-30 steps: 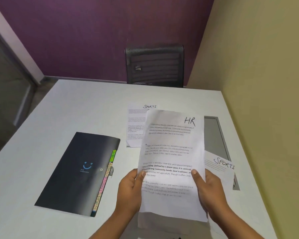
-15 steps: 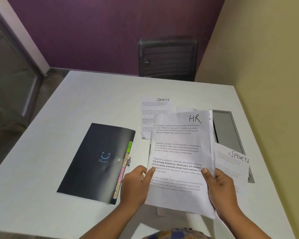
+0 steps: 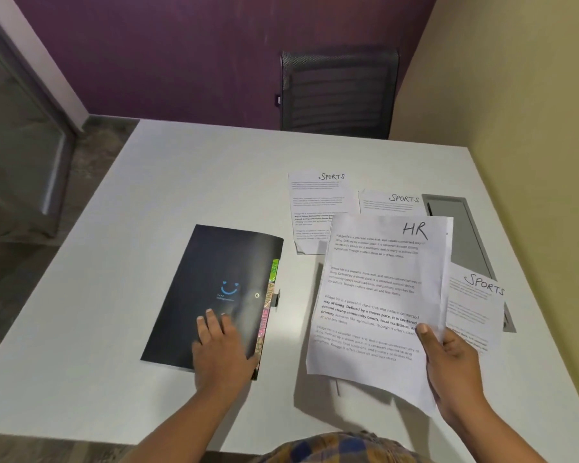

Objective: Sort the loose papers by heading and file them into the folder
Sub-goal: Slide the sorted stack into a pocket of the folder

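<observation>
A black folder (image 3: 211, 289) with a blue smiley and coloured tabs along its right edge lies shut on the white table. My left hand (image 3: 223, 352) rests flat on its near right corner, fingers spread. My right hand (image 3: 452, 369) holds a thin stack of papers headed HR (image 3: 378, 295) by the lower right edge, lifted above the table. Three sheets headed SPORTS lie on the table: one (image 3: 318, 208) beyond the folder, one (image 3: 393, 202) partly hidden behind the HR stack, one (image 3: 475, 302) to the right.
The white table (image 3: 147, 202) has a grey cable hatch (image 3: 462, 235) at its right side, partly under a SPORTS sheet. A black mesh chair (image 3: 338, 91) stands at the far edge. A yellow wall runs along the right.
My left hand has let go of the HR papers and moved left onto the folder. My right hand alone now holds the stack, shifted slightly right, uncovering the second SPORTS sheet.
</observation>
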Motion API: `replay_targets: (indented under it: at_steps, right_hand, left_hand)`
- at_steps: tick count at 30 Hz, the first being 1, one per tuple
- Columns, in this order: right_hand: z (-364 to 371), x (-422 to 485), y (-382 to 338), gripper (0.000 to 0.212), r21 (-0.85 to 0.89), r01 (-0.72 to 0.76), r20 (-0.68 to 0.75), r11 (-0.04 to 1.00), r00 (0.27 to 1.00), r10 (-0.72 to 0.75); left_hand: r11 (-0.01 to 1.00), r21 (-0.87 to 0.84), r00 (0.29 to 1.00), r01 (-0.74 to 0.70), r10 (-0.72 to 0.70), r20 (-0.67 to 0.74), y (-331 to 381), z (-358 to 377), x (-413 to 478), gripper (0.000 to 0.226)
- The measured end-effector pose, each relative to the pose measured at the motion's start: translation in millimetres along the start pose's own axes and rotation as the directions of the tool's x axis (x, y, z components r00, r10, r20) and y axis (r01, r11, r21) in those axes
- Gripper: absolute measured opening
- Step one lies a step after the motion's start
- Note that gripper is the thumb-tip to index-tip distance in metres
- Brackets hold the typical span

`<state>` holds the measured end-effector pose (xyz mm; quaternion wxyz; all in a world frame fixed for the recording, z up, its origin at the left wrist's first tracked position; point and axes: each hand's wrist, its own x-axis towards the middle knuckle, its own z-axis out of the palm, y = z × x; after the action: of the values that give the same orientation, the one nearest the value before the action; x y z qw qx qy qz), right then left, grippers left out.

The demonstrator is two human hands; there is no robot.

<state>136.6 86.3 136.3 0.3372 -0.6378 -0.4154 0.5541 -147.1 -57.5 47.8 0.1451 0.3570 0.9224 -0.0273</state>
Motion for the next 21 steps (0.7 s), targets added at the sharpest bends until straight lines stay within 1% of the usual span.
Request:
replay_targets:
  at_steps: [1,2,4,8,10,12,14,17,19,21]
  right_hand:
    - [2,-2,1,0.012,0.001,0.000,-0.006,1.000,1.000,0.000]
    - [3,-3,2,0.012,-0.001,-0.001,-0.014,1.000,1.000,0.001]
    - [6,-6,4,0.012,-0.002,-0.003,-0.022,1.000,1.000,0.003]
    - [12,-12,4,0.013,-0.005,-0.009,-0.025,1.000,1.000,0.009]
    - [14,-14,5,0.013,-0.016,-0.008,-0.020,1.000,1.000,0.008]
    - [15,-15,6,0.013,-0.034,-0.005,-0.016,0.999,1.000,0.004]
    - [15,-16,6,0.012,-0.039,-0.003,-0.019,0.999,1.000,0.003]
    - [16,-15,6,0.012,-0.042,-0.013,-0.015,0.999,1.000,0.012]
    - [17,-16,4,0.012,-0.039,-0.014,-0.015,0.999,1.000,0.013]
    - [18,-16,0,0.012,-0.039,-0.006,-0.011,0.999,1.000,0.006]
  left_hand:
    - [0.999,0.039,0.999,-0.004,0.003,0.036,-4,2,1,0.109]
    - [0.998,0.060,0.998,-0.015,0.011,0.058,-7,4,3,0.110]
    - [0.996,0.085,0.996,-0.036,0.030,0.079,-9,6,4,0.107]
    - [0.996,0.085,0.994,-0.036,0.027,0.102,-8,8,3,0.116]
    - [0.995,0.091,0.993,-0.033,0.022,0.120,-7,10,3,0.115]
    - [0.995,0.094,0.991,-0.038,0.025,0.135,-4,8,3,0.109]
    - [0.995,0.094,0.983,-0.044,0.026,0.179,1,5,1,0.100]
    - [0.994,0.088,0.968,-0.059,0.035,0.248,8,-4,-1,0.079]
    - [0.992,0.090,0.967,-0.088,0.063,0.246,8,-13,0,0.069]
    - [0.988,0.090,0.971,-0.124,0.102,0.214,5,-24,1,0.065]
